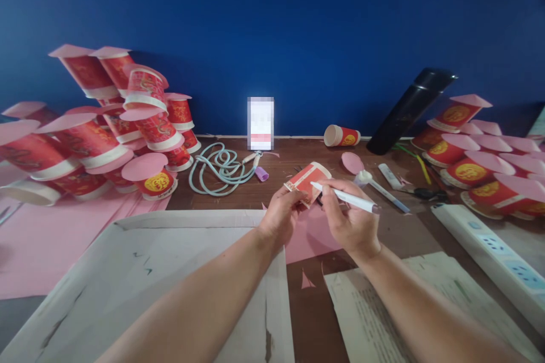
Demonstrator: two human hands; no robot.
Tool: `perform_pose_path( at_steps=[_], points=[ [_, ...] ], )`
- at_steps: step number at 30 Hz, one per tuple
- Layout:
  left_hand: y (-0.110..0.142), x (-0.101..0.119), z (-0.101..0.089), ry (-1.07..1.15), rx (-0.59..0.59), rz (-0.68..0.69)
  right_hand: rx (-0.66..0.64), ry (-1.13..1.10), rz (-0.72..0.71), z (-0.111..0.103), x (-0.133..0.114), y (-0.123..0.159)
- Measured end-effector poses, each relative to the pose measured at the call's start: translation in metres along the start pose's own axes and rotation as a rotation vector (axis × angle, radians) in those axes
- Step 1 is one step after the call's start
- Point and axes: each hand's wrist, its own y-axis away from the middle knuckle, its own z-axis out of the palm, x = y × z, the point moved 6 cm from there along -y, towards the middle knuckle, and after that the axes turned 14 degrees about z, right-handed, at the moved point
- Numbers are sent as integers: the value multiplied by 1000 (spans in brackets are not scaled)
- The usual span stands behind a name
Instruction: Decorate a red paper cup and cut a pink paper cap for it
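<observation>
A red paper cup (309, 178) is lying tilted in the grasp of the left hand (281, 212), near the centre of the frame. The left fingers are closing around its lower end; its pale rim is facing the upper right. The fingers of the right hand (352, 218) are pinching a white pen (355, 199), the tip pointing at the cup's side; whether it is making contact cannot be told.

Below the hands, a pink sheet (313, 235) is covering part of the brown worktop (309, 326). Right of centre, a pink disc (352, 162), a white tube (389, 174) and a pair of scissors (426, 194) are lying on the worktop. Behind these, nested cups (344, 136) are resting sideways, and a black bottle (411, 110) is leaning right. A power strip (489, 255) is occupying the lower right. Left of centre, a pale blue cord (215, 190) is lying coiled; disc-topped cups (147, 88) are standing piled at the left.
</observation>
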Motion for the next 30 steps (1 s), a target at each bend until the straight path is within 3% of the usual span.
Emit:
perform_pose_path(
  at_steps=[30],
  points=[
    [-4,-1,-4,29,43,42,11,5,0,0,-2,0]
  ],
)
